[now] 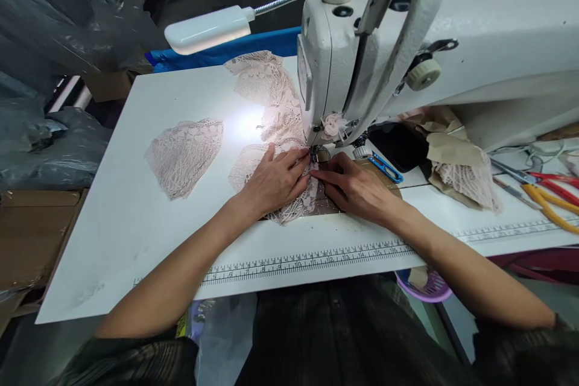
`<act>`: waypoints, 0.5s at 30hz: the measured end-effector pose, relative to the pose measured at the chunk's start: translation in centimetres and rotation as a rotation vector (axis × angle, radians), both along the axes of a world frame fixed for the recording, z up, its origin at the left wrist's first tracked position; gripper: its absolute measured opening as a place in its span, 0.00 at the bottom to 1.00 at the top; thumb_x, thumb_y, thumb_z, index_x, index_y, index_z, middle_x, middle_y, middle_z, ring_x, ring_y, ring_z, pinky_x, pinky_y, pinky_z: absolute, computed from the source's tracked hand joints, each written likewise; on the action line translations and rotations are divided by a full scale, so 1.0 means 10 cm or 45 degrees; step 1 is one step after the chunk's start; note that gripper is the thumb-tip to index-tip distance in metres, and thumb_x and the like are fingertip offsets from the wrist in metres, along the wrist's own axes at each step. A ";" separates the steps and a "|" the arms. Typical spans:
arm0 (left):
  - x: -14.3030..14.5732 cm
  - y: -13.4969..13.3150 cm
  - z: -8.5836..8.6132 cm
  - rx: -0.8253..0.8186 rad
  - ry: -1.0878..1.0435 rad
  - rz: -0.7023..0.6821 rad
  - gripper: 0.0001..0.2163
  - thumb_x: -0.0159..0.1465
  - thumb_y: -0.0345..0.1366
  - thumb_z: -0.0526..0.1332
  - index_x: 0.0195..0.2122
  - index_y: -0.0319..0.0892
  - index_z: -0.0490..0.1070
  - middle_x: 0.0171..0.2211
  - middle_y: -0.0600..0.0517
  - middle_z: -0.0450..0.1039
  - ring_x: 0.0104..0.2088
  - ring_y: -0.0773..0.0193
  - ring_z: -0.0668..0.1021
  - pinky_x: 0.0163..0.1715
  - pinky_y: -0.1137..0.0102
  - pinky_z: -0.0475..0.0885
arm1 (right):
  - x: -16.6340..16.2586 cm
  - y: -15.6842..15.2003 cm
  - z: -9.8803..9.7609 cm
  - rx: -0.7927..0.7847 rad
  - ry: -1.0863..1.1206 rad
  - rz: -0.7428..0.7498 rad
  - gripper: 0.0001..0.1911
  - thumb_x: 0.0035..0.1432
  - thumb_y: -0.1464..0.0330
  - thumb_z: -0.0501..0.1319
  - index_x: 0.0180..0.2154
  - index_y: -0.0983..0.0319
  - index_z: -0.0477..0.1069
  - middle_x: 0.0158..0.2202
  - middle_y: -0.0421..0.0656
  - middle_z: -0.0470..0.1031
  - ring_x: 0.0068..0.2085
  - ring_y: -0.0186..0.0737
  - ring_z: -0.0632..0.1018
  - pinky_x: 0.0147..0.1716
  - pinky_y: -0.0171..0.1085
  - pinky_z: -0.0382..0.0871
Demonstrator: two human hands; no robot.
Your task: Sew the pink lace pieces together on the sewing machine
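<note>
Pale pink lace fabric [289, 215] lies under the presser foot [314, 152] of a white sewing machine [488, 18]. Flat on this lace rests my left hand [278, 178], fingers stretched out just left of the needle area. My right hand [353, 184] is right of the foot, its thumb and forefinger pinched together at the lace's edge. More lace [271, 87] trails behind the foot toward the table's back edge. A separate lace piece [186, 157] lies to the left on the white table [136, 223].
Blue thread snips [385, 167] and a dark flat object [400, 145] lie right of the foot. Farther right are yellow-handled scissors [549, 205] and wrapped lace [465, 178]. A lamp [208, 30] hangs above the table. A printed ruler [312, 262] follows the front edge.
</note>
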State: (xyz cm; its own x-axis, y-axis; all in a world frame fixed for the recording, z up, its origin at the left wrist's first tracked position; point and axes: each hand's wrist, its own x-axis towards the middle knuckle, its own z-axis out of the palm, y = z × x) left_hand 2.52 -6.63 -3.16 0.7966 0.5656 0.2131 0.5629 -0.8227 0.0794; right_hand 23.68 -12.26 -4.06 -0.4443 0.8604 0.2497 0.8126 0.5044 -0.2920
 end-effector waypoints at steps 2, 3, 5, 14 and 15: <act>0.04 -0.03 -0.02 0.012 0.004 0.062 0.18 0.72 0.39 0.47 0.57 0.36 0.66 0.59 0.40 0.66 0.56 0.49 0.72 0.58 0.46 0.63 | -0.01 0.02 0.02 0.010 -0.029 0.003 0.19 0.65 0.69 0.52 0.54 0.58 0.72 0.41 0.50 0.69 0.36 0.44 0.73 0.36 0.41 0.71; 0.06 -0.05 -0.03 0.023 0.001 0.098 0.18 0.72 0.38 0.47 0.57 0.35 0.66 0.59 0.40 0.66 0.56 0.49 0.72 0.58 0.47 0.63 | -0.01 0.03 0.02 0.011 -0.040 0.005 0.19 0.65 0.69 0.52 0.55 0.59 0.72 0.40 0.50 0.69 0.36 0.44 0.73 0.35 0.41 0.70; 0.11 -0.10 -0.05 0.055 -0.021 0.178 0.18 0.72 0.38 0.48 0.57 0.36 0.66 0.58 0.40 0.68 0.55 0.50 0.73 0.58 0.48 0.63 | -0.01 0.06 0.03 0.004 -0.051 0.001 0.20 0.65 0.68 0.52 0.55 0.60 0.71 0.40 0.50 0.70 0.34 0.43 0.73 0.34 0.40 0.70; 0.18 -0.18 -0.06 0.032 -0.093 0.323 0.17 0.72 0.40 0.49 0.57 0.38 0.66 0.58 0.42 0.68 0.55 0.51 0.72 0.59 0.48 0.62 | 0.18 0.08 0.00 -0.107 0.445 -0.210 0.15 0.61 0.70 0.54 0.46 0.61 0.75 0.34 0.44 0.70 0.31 0.38 0.72 0.31 0.36 0.68; 0.17 -0.18 -0.06 0.020 -0.093 0.327 0.18 0.72 0.40 0.49 0.57 0.38 0.66 0.58 0.42 0.68 0.55 0.51 0.72 0.59 0.48 0.62 | 0.21 0.09 0.02 -0.109 0.491 -0.247 0.13 0.60 0.69 0.54 0.43 0.62 0.75 0.32 0.43 0.70 0.30 0.38 0.72 0.30 0.36 0.67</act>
